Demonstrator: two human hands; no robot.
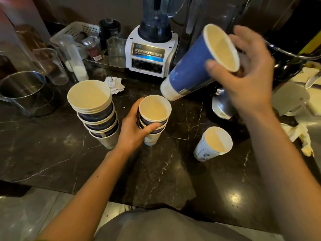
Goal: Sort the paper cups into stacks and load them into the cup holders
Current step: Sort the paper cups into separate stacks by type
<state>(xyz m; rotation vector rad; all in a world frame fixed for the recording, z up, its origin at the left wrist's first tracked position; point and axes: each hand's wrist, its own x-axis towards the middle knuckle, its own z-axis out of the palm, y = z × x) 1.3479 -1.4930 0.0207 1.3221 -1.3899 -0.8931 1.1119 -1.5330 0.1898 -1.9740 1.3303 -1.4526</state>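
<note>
One blue cup [194, 66] tilted in right hand [250, 73].

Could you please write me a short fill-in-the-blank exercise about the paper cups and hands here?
1. The right hand holds a tilted ____ cup.
2. The left hand grips the ____ of three stacks on the counter.
3. The white blender stands ____ the stacks.

Answers: blue; middle; behind

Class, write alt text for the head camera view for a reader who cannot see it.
A person's right hand holds a tilted blue paper cup above a short cup stack steadied by the left hand on a dark marble counter. A taller stack stands left, a white cup right, a blender behind.
</note>
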